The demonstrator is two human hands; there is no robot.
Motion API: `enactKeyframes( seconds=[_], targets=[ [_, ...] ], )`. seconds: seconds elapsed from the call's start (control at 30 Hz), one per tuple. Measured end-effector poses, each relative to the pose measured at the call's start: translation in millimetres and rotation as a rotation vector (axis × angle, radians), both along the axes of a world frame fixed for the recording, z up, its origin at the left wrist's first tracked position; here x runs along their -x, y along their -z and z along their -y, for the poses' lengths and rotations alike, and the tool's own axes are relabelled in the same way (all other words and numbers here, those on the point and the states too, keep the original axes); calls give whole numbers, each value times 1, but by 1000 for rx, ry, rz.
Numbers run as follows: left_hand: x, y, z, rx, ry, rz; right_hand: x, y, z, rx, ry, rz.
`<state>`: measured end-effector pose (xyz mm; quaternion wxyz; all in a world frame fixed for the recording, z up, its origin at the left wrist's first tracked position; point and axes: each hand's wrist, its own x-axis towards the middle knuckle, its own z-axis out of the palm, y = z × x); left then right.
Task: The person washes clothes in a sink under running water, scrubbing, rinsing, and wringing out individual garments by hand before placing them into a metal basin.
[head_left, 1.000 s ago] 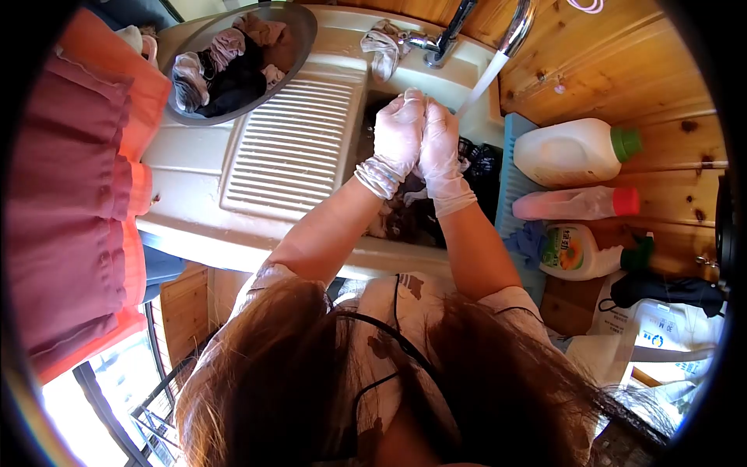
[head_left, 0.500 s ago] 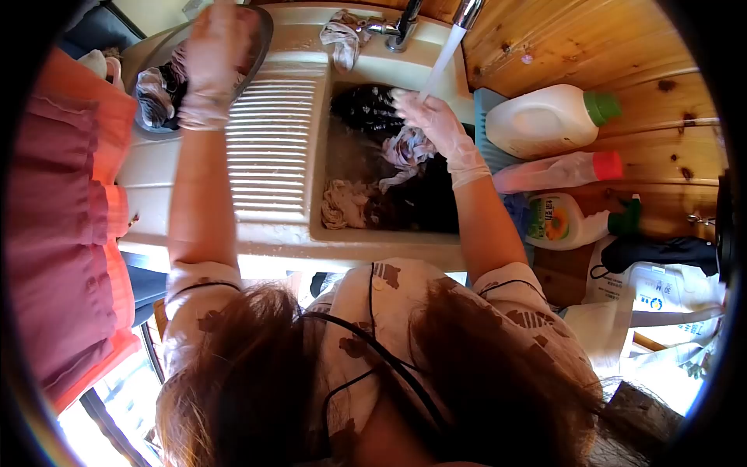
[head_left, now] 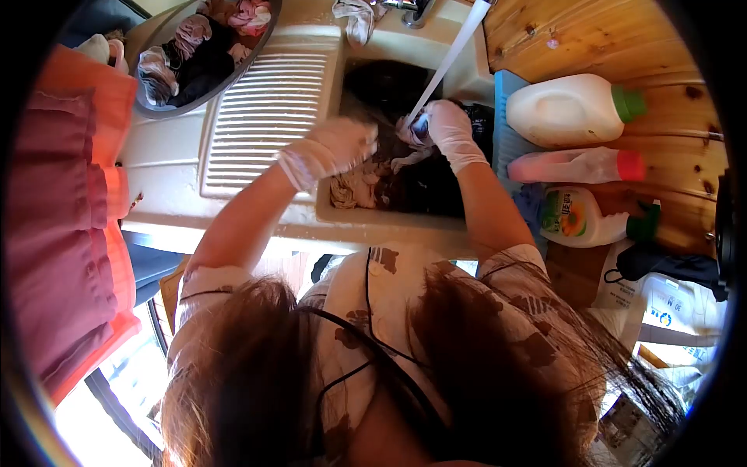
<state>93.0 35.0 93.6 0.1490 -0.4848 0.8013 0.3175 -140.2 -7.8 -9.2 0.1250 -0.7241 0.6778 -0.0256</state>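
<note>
My right hand (head_left: pixel 450 128), in a thin white glove, grips a light patterned cloth (head_left: pixel 415 134) over the sink basin (head_left: pixel 331 101). A stream of water (head_left: pixel 455 58) runs down onto that cloth. My left hand (head_left: pixel 333 149), also gloved, is over the basin's left edge beside the ribbed washboard (head_left: pixel 268 117); its fingers are smeared by motion. Dark wet clothes (head_left: pixel 432 185) and a beige cloth (head_left: pixel 354 188) lie in the basin. At the upper left, a grey tub (head_left: pixel 148 110) holds several garments, including a pink cloth (head_left: pixel 250 17).
A light cloth (head_left: pixel 358 22) hangs by the tap base (head_left: pixel 414 15). On the right, a blue ribbed board (head_left: pixel 510 101) stands beside a white green-capped bottle (head_left: pixel 564 110), a pink bottle (head_left: pixel 572 165) and a spray bottle (head_left: pixel 580 218). Red curtains (head_left: pixel 66 218) hang left.
My hands were pressed together, then parted, the left going over the tub. It has since come back to the basin. A pink cloth now shows in the tub, and my right hand has gripped the patterned cloth.
</note>
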Motion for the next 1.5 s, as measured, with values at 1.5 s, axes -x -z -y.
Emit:
enactKeyframes(
  seconds=[1.5],
  targets=[
    [-15,-15,59,-174,-462,-1178,-12,-116,14,-176,-132,1174]
  ],
)
